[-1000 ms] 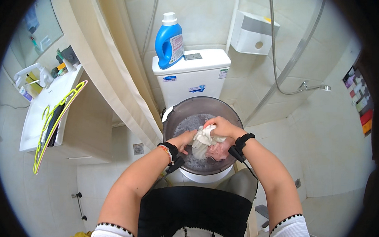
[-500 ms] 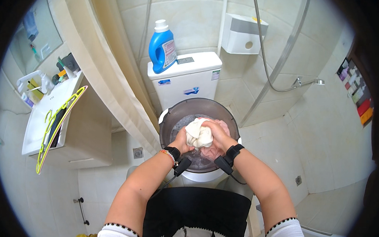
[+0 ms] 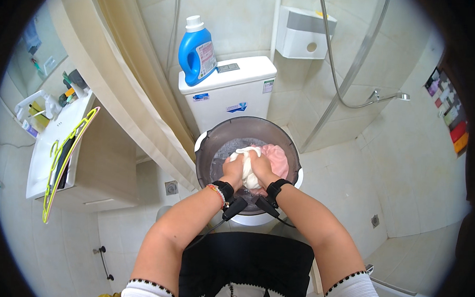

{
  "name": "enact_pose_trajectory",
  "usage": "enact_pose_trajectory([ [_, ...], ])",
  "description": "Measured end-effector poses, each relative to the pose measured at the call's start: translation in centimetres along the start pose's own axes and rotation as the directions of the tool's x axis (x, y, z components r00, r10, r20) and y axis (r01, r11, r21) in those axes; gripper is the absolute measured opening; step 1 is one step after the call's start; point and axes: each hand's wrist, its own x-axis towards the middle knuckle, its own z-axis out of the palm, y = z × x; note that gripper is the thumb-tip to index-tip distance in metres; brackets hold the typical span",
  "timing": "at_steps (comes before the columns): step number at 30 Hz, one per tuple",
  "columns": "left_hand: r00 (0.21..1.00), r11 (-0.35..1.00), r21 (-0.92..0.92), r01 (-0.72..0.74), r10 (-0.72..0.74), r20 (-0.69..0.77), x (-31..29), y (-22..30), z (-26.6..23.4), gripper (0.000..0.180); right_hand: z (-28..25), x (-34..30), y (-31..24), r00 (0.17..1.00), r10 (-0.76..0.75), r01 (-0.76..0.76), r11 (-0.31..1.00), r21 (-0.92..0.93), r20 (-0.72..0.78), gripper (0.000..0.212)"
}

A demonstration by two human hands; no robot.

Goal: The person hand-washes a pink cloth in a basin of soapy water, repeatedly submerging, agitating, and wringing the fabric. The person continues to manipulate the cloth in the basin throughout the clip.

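Observation:
Both my hands grip a bunched white cloth (image 3: 251, 179) over a dark grey see-through basin (image 3: 210, 142). My left hand (image 3: 233, 169) is closed round its left side, and my right hand (image 3: 261, 167) is closed round its right side. Beside the right hand a pink cloth (image 3: 275, 159) lies in the basin. Sudsy water (image 3: 224, 150) shows along the basin's left part. The fingertips are partly hidden by the white cloth. Each wrist wears a black strap with a small dark device on a cable.
The basin rests on a white toilet, before its tank (image 3: 234, 91). A blue detergent bottle (image 3: 197, 53) stands on the tank lid. At left are a beige curtain (image 3: 139, 103), a washbasin cabinet (image 3: 109, 165) and yellow-green hangers (image 3: 64, 158). A shower hose (image 3: 336, 84) hangs at right.
My hands have moved closer together and squeezed the white cloth into a narrower bundle. More of the pink cloth shows at the right. The view has shifted slightly.

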Motion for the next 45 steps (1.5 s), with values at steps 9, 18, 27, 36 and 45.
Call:
enact_pose_trajectory([
  [9,0.969,0.973,0.231,0.009,-0.065,0.237,3.3,-0.4,-3.2,0.033,-0.8,2.0,0.9,0.995,0.044,-0.016,0.957,-0.29,0.09,0.051],
  [18,0.96,0.812,0.584,-0.019,-0.149,0.239,5.9,2.3,-7.0,0.034,-5.9,3.8,0.7,0.915,-0.108,0.281,0.862,-0.423,0.388,0.058],
  [27,0.967,0.745,0.631,-0.217,0.076,0.242,6.3,7.3,-6.7,0.06,-8.5,2.0,-5.0,0.92,0.032,-0.117,0.974,0.195,0.389,0.047],
  [36,0.956,0.475,0.83,-0.293,0.118,0.269,6.8,7.6,-6.9,0.053,-6.2,7.4,1.3,0.968,0.118,-0.104,0.992,-0.076,0.223,0.048],
  [45,0.956,0.13,0.955,-0.267,-0.094,0.28,6.6,5.8,-6.2,0.072,-4.3,5.7,0.9,0.959,-0.268,0.253,0.667,-0.701,0.091,0.064],
])
